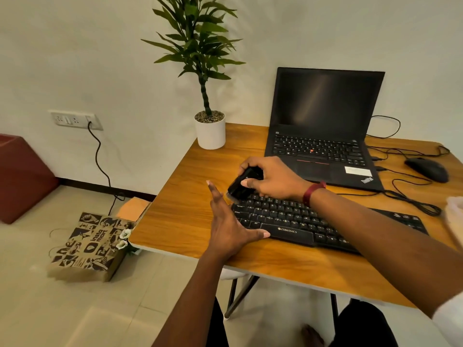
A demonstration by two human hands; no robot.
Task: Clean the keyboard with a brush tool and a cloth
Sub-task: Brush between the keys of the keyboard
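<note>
Currently catalogued, desk top and surroundings.

- Black full-size keyboard (295,220) marked ZEBRONICS: flat on wood-grain table (190,196), set at an angle just in front of laptop; right part hidden under right forearm.
- Small black brush tool (240,187): gripped in right hand (273,179), fingers and thumb curled round the body. Pale bristle end pointing down at keyboard's upper-left corner. Contact between bristles and keys not discernible.
- Left hand (228,229): fingers straight and spread, holding nothing. Placed at keyboard's left end, thumb lying along front edge near space bar.
- Dark red band (312,192): round right wrist.
- Black open laptop (325,108): screen dark, behind keyboard.
- Black corded mouse (428,169): right of laptop, with black cables (413,191) looped across table nearby.
- Green leafy plant (198,41) in white cylindrical pot (210,134): at table's far-left corner.
- Pale blurred item (454,216): at right edge of view, on table; whether cloth, cannot tell.
- Brown printed paper bag (87,246): on tiled floor left of table, orange item (131,209) just behind.
- White wall socket (72,119): black lead plugged in, on wall at left.
- Dark red block (22,176): on floor, far left.
</note>
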